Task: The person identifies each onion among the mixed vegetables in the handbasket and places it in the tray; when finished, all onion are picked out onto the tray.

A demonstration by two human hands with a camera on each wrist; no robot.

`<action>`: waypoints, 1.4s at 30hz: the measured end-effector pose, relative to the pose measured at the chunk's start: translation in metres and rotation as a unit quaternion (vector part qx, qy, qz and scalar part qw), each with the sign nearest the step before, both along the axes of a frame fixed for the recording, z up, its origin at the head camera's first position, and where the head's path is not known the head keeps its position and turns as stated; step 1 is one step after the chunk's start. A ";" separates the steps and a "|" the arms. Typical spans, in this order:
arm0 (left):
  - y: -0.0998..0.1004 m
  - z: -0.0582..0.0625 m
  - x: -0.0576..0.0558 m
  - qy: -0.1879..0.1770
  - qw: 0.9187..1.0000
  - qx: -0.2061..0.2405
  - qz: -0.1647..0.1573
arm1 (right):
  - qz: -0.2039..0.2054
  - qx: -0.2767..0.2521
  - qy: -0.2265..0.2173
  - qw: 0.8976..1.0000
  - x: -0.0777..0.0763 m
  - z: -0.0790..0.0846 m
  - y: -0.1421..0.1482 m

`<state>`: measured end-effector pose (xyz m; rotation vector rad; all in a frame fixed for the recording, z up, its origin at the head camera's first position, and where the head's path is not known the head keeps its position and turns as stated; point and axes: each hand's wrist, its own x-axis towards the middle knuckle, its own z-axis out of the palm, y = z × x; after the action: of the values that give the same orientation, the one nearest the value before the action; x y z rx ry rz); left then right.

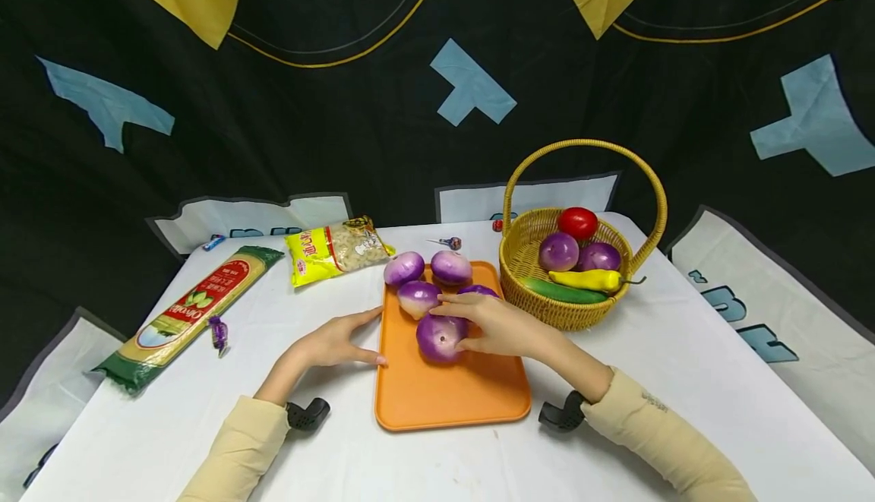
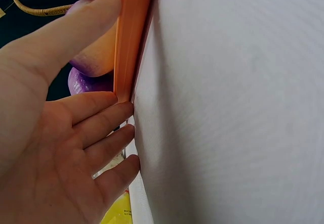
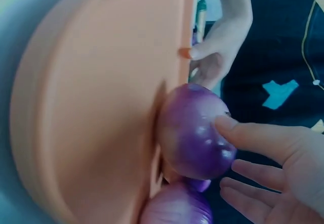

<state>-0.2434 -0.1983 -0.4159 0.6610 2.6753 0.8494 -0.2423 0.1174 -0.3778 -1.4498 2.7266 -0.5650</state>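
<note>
A purple onion (image 1: 439,339) rests on the orange tray (image 1: 454,403). My right hand (image 1: 488,323) is at its right side, thumb touching the skin and fingers loosely spread along its far edge; the right wrist view has the onion (image 3: 195,133) beside those relaxed fingers. Close behind sits another purple onion (image 1: 418,299), with two paler ones (image 1: 451,267) farther back and one partly hidden behind the right hand. My left hand (image 1: 338,341) lies at the tray's left edge, fingers straight; in the left wrist view its fingertips meet the tray's side (image 2: 126,47).
A wicker basket (image 1: 547,312) with a tall handle holds onions, a tomato (image 1: 577,222), a yellow pepper (image 1: 588,280) and a cucumber (image 1: 563,291). Leftward lie a yellow bag (image 1: 335,251), a long green-ended pasta pack (image 1: 194,312) and a purple-wrapped candy (image 1: 219,335). A lollipop (image 1: 451,243) is behind the tray.
</note>
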 end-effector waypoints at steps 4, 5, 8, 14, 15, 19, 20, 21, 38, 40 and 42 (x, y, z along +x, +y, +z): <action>-0.001 -0.001 0.001 -0.001 1.000 0.001 0.003 | 0.011 -0.026 -0.015 0.999 0.004 0.011 0.011; -0.001 -0.001 0.000 -0.003 1.000 0.002 0.005 | 0.012 -0.029 -0.018 0.999 0.005 0.014 0.014; -0.002 -0.001 0.001 -0.003 1.000 0.002 0.002 | 0.004 -0.025 -0.015 1.000 0.007 0.027 0.029; -0.003 -0.001 0.001 -0.003 1.000 0.000 0.003 | -0.047 0.028 0.026 0.998 -0.007 0.052 0.063; -0.003 -0.001 0.001 -0.005 1.000 -0.001 0.006 | -0.056 0.038 0.029 0.997 -0.011 0.055 0.069; -0.005 -0.002 0.001 -0.005 1.000 0.000 0.008 | -0.068 0.073 0.023 0.995 -0.030 0.065 0.088; -0.005 -0.003 0.001 -0.004 1.000 -0.001 0.007 | -0.070 0.083 0.019 0.994 -0.035 0.067 0.092; -0.005 -0.003 0.001 -0.003 1.000 -0.001 0.006 | -0.068 0.092 0.017 0.993 -0.040 0.068 0.096; -0.002 -0.003 -0.001 -0.002 1.000 0.000 0.003 | -0.114 0.255 -0.008 0.960 -0.121 0.071 0.119; -0.002 -0.003 -0.001 -0.001 1.000 0.001 0.002 | -0.113 0.272 -0.004 0.956 -0.127 0.070 0.118; -0.001 -0.002 -0.001 0.000 1.000 0.002 0.002 | -0.114 0.288 -0.003 0.951 -0.132 0.068 0.118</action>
<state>-0.2448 -0.1994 -0.4176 0.6561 2.6764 0.8570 -0.3747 0.2354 -0.3098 -0.9939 2.7248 0.2264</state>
